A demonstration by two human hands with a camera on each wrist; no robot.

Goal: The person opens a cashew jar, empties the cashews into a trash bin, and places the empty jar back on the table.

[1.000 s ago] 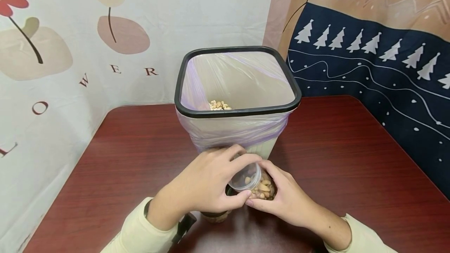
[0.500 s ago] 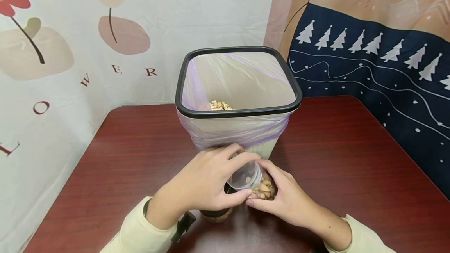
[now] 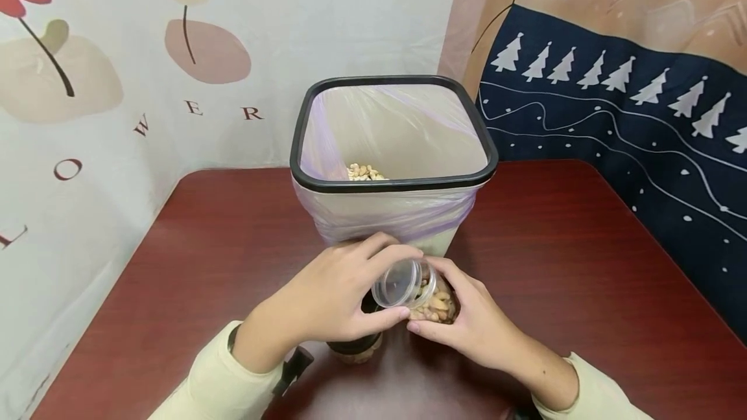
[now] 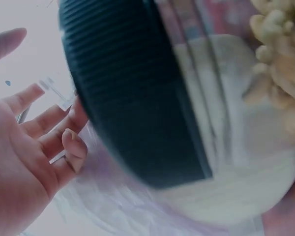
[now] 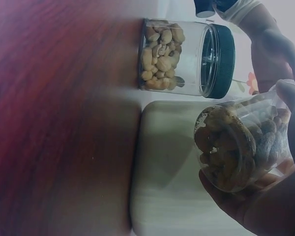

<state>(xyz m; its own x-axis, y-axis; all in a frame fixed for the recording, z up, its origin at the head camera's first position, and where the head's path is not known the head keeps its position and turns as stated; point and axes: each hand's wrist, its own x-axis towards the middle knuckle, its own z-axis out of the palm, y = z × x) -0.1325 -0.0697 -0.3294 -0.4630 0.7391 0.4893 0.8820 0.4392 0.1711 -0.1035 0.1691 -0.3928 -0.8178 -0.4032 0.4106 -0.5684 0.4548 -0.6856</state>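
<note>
My left hand point(image 3: 404, 282) pinches a small clear lid point(image 3: 391, 285) between thumb and fingers, tilted up just left of a small clear tub of nuts point(image 3: 439, 303). My right hand point(image 3: 428, 297) grips that tub from the right, just above the table in front of the bin. In the right wrist view the tub point(image 5: 238, 147) lies across my fingers point(image 5: 291, 93), packed with brown nuts. A second jar of nuts with a black ribbed lid point(image 5: 187, 56) stands on the table under my left wrist; its lid point(image 4: 132, 93) fills the left wrist view.
A beige bin point(image 3: 393, 212) with a black rim and a purple-tinted liner stands mid-table, right behind my hands, with some nuts point(image 3: 364, 172) at its bottom. The dark red table point(image 3: 583, 264) is backed by cloth hangings on the left and right.
The clear lid has lifted up and to the left, away from the tub's mouth. Both hands have risen slightly toward the bin.
</note>
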